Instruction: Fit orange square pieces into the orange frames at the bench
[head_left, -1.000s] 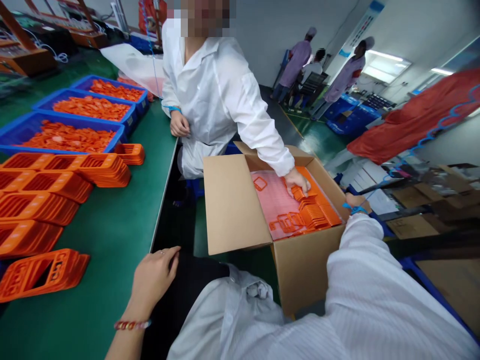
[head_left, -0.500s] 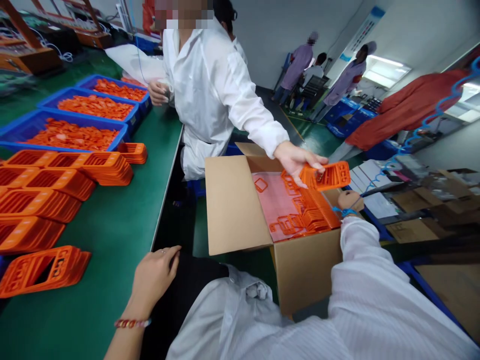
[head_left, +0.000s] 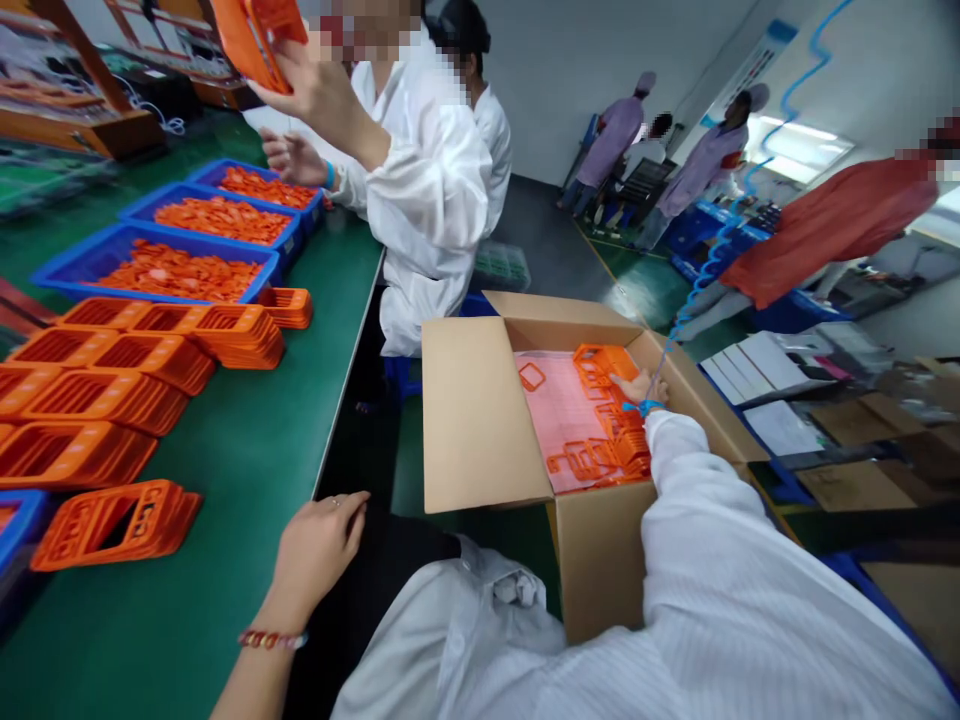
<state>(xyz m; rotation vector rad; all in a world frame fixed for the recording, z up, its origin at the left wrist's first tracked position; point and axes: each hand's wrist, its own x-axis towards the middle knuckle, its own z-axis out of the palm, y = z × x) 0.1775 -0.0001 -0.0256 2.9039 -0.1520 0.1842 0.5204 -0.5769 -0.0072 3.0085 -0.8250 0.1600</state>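
My left hand (head_left: 321,545) lies on my dark-clothed leg beside the green table, its fingers loosely extended and nothing in it. Inside an open cardboard box (head_left: 484,410), my right hand (head_left: 641,386) reaches over orange plastic frames (head_left: 630,435), with its fingers stretched out and touching them. The fingertips are partly hidden. A blue wristband (head_left: 643,407) with a coiled cord is on that wrist. Pink sheet (head_left: 551,415) lines the box under several loose frames. A co-worker's hand (head_left: 326,95) holds up orange frames (head_left: 262,45) over the table.
Stacks of orange frames (head_left: 112,400) stand on the green table (head_left: 255,520) at left. Blue trays (head_left: 82,272) of small orange parts sit behind them. A person in a white coat (head_left: 431,170) is beyond the box. More cartons (head_left: 862,480) lie at right.
The co-worker's hand has moved from over the box to the upper left, carrying orange frames. My right hand has moved left onto the frames in the box. My left hand stays on my leg.
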